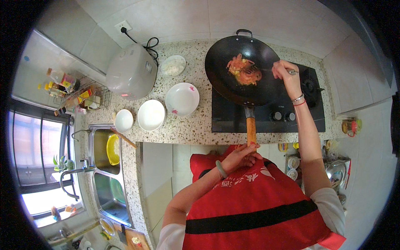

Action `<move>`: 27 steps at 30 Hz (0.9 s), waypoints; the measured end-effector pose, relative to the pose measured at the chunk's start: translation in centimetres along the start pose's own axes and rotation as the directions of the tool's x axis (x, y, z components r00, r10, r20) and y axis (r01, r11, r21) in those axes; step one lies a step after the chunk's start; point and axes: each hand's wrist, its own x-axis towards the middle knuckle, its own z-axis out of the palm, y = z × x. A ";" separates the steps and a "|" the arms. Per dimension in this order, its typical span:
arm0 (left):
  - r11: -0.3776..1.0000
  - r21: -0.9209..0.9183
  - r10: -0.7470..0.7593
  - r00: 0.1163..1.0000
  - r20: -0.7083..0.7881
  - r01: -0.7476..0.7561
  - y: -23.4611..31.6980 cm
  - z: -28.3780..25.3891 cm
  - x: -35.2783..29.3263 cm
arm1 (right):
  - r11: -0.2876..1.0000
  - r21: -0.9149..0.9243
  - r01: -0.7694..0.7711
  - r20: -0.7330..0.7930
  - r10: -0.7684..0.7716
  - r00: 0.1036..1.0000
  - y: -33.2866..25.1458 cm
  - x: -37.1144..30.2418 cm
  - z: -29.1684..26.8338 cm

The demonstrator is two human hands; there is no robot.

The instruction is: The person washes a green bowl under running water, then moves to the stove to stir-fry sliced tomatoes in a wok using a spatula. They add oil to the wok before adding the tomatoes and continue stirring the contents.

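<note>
A black wok (221, 79) rests on the gas stove, with red-orange pieces that look like cut tomato (241, 68) gathered in its middle. My right hand (286, 71) is closed around the handle of a spatula (293, 72), above the wok's right rim. The spatula's dark slotted head lies among the tomato pieces; part of its shaft is hard to make out against the wok. My left hand (241, 156) closes on the end of the wok's wooden handle (251, 130), close to my red apron (250, 187).
Left of the wok are a plate of white food (173, 66), a flowered bowl (182, 99), two white bowls (151, 115) (124, 121) and a rice cooker (132, 73). A double sink (109, 175) with a yellow basket (112, 149) lies further left. Stove knobs (276, 116) face me.
</note>
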 end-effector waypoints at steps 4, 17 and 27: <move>1.000 -0.016 -0.008 1.000 0.019 0.009 -0.5 -0.4 0.3 | 0.995 0.060 -0.074 -0.015 0.075 0.997 0.3 2.6 -0.6; 1.000 -0.002 0.000 1.000 0.002 0.000 0.0 -0.1 0.2 | 0.993 -0.120 -0.007 0.094 0.018 0.995 -3.0 -0.7 0.3; 1.000 -0.023 -0.004 1.000 -0.016 0.004 -0.7 0.3 0.2 | 0.999 0.028 -0.036 0.067 0.034 0.997 -1.4 -2.5 -1.2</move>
